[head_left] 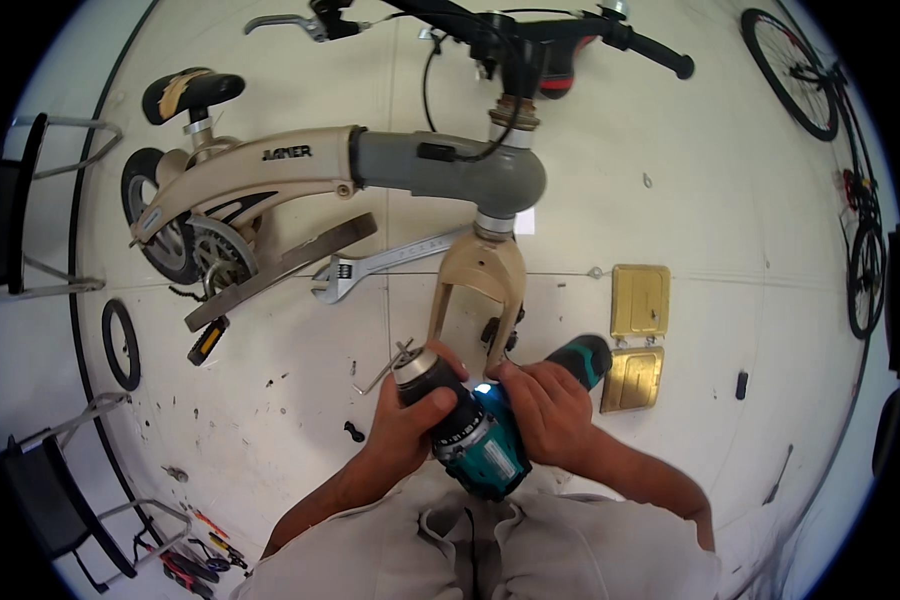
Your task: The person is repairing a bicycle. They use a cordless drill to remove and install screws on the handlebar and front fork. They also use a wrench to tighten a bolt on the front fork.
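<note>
A teal and black cordless drill [492, 458] lies across in front of my lap, its metal chuck pointing up and left. My left hand [408, 425] is closed around the black collar just behind the chuck. My right hand [550, 412] wraps the handle, whose base sticks out to the right. A small light glows on the drill between my hands. Next to the chuck is a thin bent metal rod [377, 377]; I cannot tell whether it touches my left fingers. Just beyond the drill stands a beige bicycle fork [482, 262], with no wheel between its legs.
The fork belongs to a beige and grey bicycle frame [420, 168] reaching left. An adjustable wrench [390, 262] and a flat bar [300, 262] lie by it. Brass floor plates [638, 302] are at right, a loose tyre [120, 345] and chairs [55, 495] at left, another bicycle [838, 130] far right.
</note>
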Demonstrator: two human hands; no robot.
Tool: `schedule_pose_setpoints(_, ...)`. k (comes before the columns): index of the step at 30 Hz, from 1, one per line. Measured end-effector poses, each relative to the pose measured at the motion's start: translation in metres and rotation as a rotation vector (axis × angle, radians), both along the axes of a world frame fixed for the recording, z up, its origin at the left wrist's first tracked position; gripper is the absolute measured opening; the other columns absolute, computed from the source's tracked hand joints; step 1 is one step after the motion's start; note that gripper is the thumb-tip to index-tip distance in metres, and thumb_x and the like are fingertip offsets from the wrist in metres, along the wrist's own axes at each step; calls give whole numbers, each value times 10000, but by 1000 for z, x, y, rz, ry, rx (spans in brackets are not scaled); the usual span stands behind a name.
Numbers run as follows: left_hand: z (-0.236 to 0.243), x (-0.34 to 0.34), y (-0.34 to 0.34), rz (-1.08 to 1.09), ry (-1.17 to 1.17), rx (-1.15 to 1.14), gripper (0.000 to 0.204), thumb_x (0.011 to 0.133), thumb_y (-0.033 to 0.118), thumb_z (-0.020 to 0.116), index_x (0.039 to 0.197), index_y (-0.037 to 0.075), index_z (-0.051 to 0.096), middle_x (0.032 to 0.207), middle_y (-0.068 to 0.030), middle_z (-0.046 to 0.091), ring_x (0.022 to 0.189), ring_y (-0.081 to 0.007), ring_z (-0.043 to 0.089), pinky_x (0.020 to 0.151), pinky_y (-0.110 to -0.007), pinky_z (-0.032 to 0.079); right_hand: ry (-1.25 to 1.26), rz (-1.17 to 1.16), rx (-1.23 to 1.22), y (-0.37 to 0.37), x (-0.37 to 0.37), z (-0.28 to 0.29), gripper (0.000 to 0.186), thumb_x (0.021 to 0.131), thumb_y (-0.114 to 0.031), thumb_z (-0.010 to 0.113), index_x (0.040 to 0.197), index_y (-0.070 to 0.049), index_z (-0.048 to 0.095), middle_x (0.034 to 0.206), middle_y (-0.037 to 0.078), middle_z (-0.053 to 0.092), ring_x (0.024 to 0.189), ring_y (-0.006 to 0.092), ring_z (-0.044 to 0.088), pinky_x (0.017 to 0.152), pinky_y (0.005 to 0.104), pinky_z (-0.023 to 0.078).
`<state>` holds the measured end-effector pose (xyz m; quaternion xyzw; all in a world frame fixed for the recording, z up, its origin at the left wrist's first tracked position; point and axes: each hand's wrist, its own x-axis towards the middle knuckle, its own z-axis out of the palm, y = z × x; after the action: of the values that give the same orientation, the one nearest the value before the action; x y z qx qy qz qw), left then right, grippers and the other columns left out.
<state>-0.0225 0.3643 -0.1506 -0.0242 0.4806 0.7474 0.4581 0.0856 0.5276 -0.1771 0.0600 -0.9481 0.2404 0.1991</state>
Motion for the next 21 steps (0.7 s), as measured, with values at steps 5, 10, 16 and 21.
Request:
schedule_pose_setpoints(5,-3,0,-7,-108,250,-38,375,762,321,751,954,48,581,970,-46,505,921,-137,504,844,-271,383,-56,-18,-158,-17,1,1,416,704,-48,609,1101,75,594,1071,188,637,867,265,650,796,350,510)
schedule_pose_setpoints(10,0,-3,-6,-217,338,23,374,762,312,746,967,36,599,980,-65,499,950,-169,502,875,-307,379,6,-40,-132,-17,12,-1,350,697,-52,630,1035,38,618,1061,147,642,848,246,658,790,342,512)
schedule_pose_setpoints(16,-4,1,-8,-201,347,17,384,771,327,731,979,31,603,988,-72,500,961,-174,502,878,-312,382,42,-54,-148,-19,14,-6,348,707,-52,641,1046,24,611,1056,134,646,847,239,658,791,340,514)
schedule_pose_setpoints(21,-2,-3,-9,-137,331,116,391,837,359,645,997,8,587,997,-76,476,930,-157,476,846,-279,366,57,-36,-130,-23,20,-8,349,711,-53,640,1050,20,614,1067,137,650,847,235,659,795,343,514)
